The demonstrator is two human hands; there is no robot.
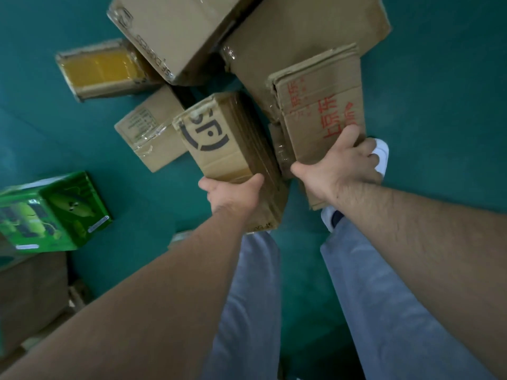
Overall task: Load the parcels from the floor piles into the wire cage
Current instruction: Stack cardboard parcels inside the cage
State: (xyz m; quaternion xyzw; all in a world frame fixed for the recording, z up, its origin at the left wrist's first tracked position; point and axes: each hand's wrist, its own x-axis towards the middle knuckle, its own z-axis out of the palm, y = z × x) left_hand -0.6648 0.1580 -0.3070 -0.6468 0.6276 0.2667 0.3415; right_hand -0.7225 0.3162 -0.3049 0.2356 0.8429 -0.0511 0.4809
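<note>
The left hand (231, 193) grips the near end of the black-logo parcel (225, 144), thumb on the right edge and fingers underneath. The right hand (343, 161) is clamped on the near edge of the red-print parcel (321, 105), fingers curled over its right side. The hands are apart, one parcel each, and the two parcels stand side by side at centre. Whether either is clear of the green floor (439, 105) cannot be determined. The remaining pile lies beyond: two large cartons (178, 31) at 12 o'clock, a yellow-taped box (101, 68) at 10 o'clock and a labelled box (149, 133) just left of the black-logo parcel. A green box (52, 215) sits at 9 o'clock.
</note>
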